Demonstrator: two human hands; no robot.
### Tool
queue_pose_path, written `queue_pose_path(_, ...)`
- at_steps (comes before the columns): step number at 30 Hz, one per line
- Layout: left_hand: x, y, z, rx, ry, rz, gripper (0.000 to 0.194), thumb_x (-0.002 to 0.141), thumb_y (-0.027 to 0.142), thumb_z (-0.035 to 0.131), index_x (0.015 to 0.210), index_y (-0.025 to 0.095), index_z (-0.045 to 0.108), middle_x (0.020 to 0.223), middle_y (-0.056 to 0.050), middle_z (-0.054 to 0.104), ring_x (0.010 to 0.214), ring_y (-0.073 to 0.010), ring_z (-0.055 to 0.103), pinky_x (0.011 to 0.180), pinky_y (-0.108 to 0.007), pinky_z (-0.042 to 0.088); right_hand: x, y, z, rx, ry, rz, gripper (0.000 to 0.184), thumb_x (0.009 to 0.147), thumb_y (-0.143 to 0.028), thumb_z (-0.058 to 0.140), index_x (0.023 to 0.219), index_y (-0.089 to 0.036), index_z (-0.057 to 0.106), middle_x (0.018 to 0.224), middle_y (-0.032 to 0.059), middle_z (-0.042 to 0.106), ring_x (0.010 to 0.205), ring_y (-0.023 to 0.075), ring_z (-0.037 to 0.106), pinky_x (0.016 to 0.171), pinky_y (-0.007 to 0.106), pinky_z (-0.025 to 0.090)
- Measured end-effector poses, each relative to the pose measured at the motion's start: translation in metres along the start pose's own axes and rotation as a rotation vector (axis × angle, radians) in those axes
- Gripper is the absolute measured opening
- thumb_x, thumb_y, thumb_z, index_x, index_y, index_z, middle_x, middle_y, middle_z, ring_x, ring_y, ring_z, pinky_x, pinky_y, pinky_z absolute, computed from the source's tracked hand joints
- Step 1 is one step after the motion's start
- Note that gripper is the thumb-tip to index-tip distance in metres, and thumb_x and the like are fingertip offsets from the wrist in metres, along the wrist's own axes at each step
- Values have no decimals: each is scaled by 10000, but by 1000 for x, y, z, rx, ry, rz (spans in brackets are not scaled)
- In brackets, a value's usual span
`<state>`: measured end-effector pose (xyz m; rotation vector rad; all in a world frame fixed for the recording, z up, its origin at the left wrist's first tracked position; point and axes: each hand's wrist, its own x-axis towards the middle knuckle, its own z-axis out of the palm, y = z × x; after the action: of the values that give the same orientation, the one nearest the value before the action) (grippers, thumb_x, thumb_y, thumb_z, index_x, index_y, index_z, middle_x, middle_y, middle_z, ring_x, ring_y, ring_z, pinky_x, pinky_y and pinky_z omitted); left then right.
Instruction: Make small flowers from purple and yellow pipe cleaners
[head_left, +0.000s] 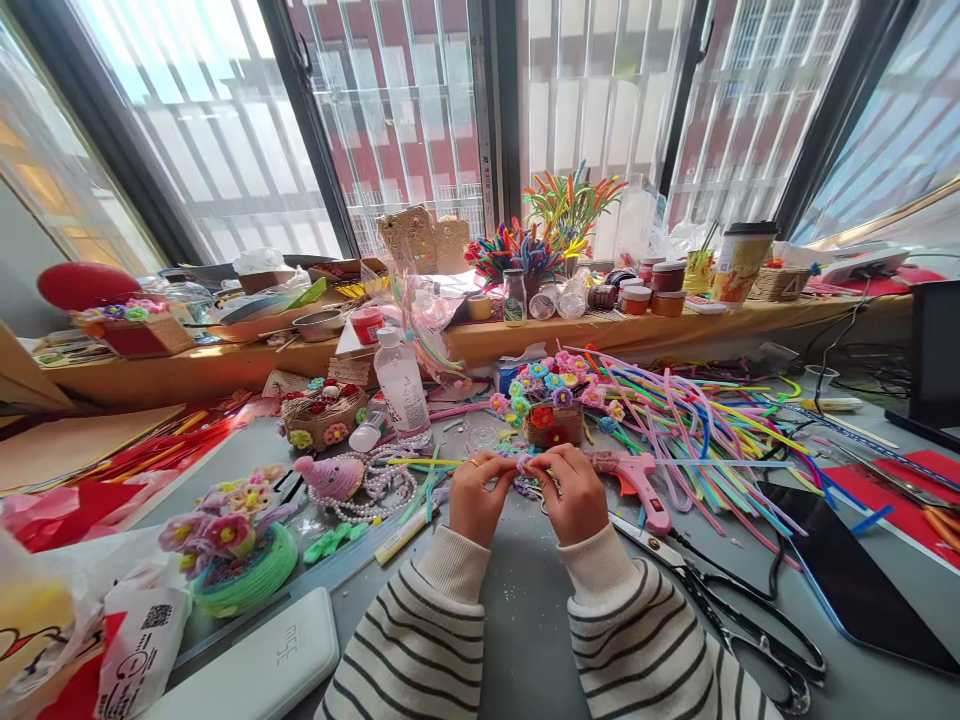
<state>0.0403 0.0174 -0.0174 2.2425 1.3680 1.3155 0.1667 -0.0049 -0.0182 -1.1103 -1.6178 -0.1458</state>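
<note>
My left hand [480, 495] and my right hand [573, 490] meet over the middle of the desk, both with thumb and forefinger pinched. Between the fingertips is a small lilac fuzzy piece [523, 464], which looks like pipe cleaner; its shape is mostly hidden. Just right of my right hand lies a pink glue gun [639, 484], with a pale blue rod [727, 463] reaching out from its back. Beyond the hands stands a basket of colourful fuzzy flowers [553, 424]. Left of my left hand, a yellow strip [424, 462] lies near a pink crocheted figure [331, 478] and pearl beads [390, 490].
Large black-handled scissors [720, 590] and a dark phone [855, 570] lie at right, below a heap of pipe cleaners [697, 420]. A bottle [401, 385] stands behind. At left are a green flower pot [247, 575] and a white power bank [262, 655].
</note>
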Motion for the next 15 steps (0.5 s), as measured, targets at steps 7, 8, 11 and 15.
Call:
queue_pose_path(7,0,1,-1,-6,6,-15,162,691,268,498,734,174,623,703,-43,601,681,-147,535,646,-268,407,-1,7,0,36,83,63,109,733,-200,474,733,-168,578,683,41,532,647,150,478,593,270,387)
queue_pose_path(8,0,1,-1,-9,5,-12,165,691,272,497,735,175,623,703,-42,601,680,-146,535,647,-267,408,-2,8,0,39,76,56,107,730,-199,477,720,-168,579,678,40,532,643,149,477,589,269,385)
queue_pose_path(11,0,1,-1,-14,3,-11,168,693,277,494,735,179,623,701,-41,602,677,-144,535,647,-266,409,-2,7,-1,38,40,42,96,724,-199,491,704,-166,580,672,40,531,645,147,474,587,264,382)
queue_pose_path(15,0,2,-1,-8,-1,-14,162,690,272,498,736,181,625,702,-43,600,683,-147,535,649,-268,407,-2,5,-1,22,7,41,96,721,-199,496,675,-160,571,662,42,524,651,150,470,598,267,382)
